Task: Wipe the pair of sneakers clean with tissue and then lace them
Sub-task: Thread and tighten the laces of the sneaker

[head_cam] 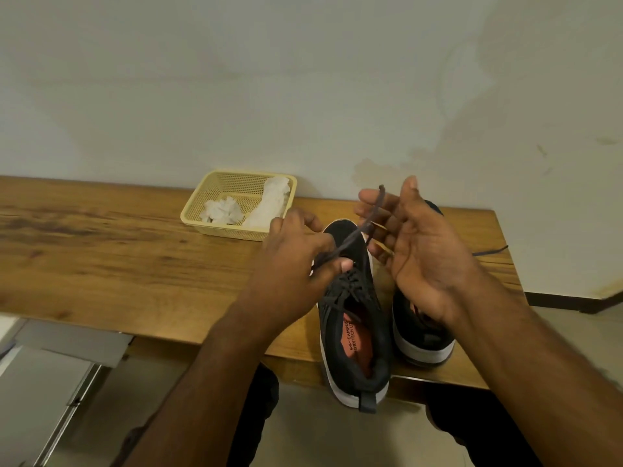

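My left hand point(296, 261) pinches the dark lace point(357, 235) between thumb and curled fingers, right above the laced part of the left sneaker point(354, 318). The lace runs up and right from that pinch to my right hand point(414, 251), which is palm-up with fingers spread and mostly straight; the lace lies across the fingers point(374, 200), its tip sticking up past them. Can't tell if the right thumb is clamping it.

Left sneaker: black, white sole, orange insole, toe pointing away from me, heel hanging over the near edge of the wooden surface point(118, 264). Right sneaker point(424, 335) sits just beside it, mostly hidden under my right hand and wrist. Another lace end point(492, 250) trails on the surface right of that hand.

Cream mesh basket point(215, 187) at the back against the wall, with crumpled white tissue point(222, 210) inside.
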